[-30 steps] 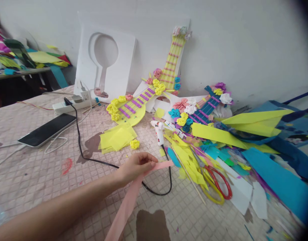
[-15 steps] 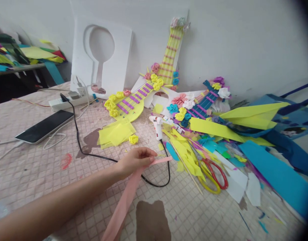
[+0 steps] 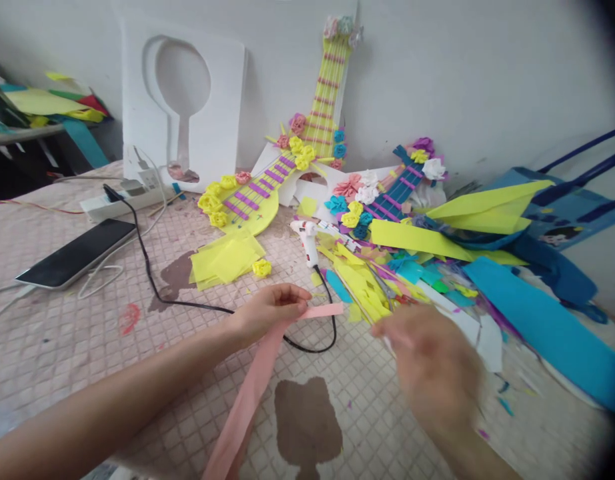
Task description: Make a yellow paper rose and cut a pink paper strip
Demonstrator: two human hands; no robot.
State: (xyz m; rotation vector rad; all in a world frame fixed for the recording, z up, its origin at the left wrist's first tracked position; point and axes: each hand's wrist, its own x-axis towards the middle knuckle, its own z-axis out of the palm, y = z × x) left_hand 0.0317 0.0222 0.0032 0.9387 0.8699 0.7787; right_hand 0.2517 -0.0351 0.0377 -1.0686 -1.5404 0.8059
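Note:
Pinched between the thumb and fingers of my left hand (image 3: 272, 310) is a pink paper strip (image 3: 255, 383). A short end of it points right past my fingertips, and the long part hangs down toward the bottom edge. My right hand (image 3: 430, 363), smeared by motion, is over the right side of the table, its fingertips by the yellow paper scraps (image 3: 360, 283) and a thin wooden stick. It covers most of the scissors. What its fingers hold, if anything, does not show. Beyond my left hand lies a white glue gun (image 3: 307, 243), its black cord passing under the pink strip.
Paper-flower-trimmed toy guitars (image 3: 257, 200) lean at the back beside a white cut-out board (image 3: 222, 127). At left are a phone (image 3: 80, 253) and a power strip (image 3: 130, 200). Yellow sheets (image 3: 225, 260), a yellow paper flower (image 3: 261, 268) and blue paper (image 3: 547, 333) lie about.
My right hand has come into view from the lower right, over the scissors. My left hand keeps its hold on the pink paper strip. The view has shifted slightly.

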